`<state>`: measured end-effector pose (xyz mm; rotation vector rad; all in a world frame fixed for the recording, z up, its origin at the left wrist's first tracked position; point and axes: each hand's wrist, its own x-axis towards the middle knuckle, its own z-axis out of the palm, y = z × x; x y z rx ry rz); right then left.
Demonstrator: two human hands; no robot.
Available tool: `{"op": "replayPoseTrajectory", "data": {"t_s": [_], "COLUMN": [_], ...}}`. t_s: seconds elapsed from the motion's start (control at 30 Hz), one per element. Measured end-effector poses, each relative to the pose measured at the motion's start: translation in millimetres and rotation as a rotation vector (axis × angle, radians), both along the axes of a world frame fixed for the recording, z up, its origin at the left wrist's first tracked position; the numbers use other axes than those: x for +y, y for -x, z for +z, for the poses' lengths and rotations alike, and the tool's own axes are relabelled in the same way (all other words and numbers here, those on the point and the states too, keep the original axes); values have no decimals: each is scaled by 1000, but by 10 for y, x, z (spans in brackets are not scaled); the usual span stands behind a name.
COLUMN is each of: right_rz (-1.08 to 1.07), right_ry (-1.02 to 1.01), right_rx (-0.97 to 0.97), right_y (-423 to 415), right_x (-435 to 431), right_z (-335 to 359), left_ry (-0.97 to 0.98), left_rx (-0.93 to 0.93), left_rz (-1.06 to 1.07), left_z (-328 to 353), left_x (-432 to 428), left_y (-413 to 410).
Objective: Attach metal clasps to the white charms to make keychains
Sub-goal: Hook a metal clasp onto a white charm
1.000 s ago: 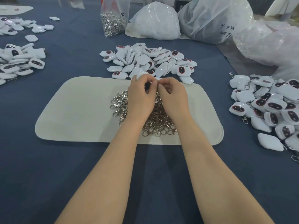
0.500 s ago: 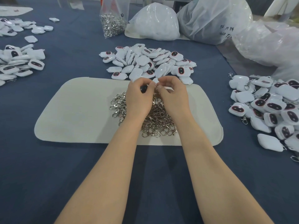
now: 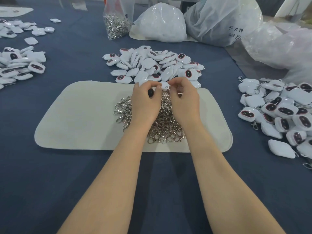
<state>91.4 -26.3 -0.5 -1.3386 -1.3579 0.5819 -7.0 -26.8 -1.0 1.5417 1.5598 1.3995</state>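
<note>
**Charm and clasp meet above the mat**

The white plastic charm with a dark oval face [image 3: 150, 93] sits in the curled fingers of the left hand [image 3: 146, 102], over the far edge of the cream felt mat [image 3: 81, 115]. Only a sliver of the face shows, so its long axis cannot be told. The right hand [image 3: 184, 98] pinches a small silver metal clasp [image 3: 168, 88] beside it. Below lies a heap of loose clasps [image 3: 162, 130]. Behind, a clear plastic bag [image 3: 120, 9] holds more clasps, and the milky white bags [image 3: 160, 22] hide their contents.
</note>
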Motion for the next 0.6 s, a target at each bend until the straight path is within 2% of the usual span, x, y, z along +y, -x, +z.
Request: {"op": "replayPoseTrajectory", "data": {"t_s": [0.17, 0.33, 0.47, 0.6], "right_rz": [26, 21, 14, 0], "right_ry": [-75, -118, -91, -43], "right_rx": [-136, -160, -40, 93], "right_y": [-18, 5, 20, 8], "right_x": [-9, -19, -30, -22], "right_z": [-14, -4, 17, 23], "left_ry": [-6, 9, 28, 45], "left_rx": [87, 121, 86, -93], "left_rz": [-33, -35, -46, -36], "left_z": [-20, -28, -47, -33], "left_x": [16, 27, 42, 57], "left_y": [-9, 3, -5, 8]}}
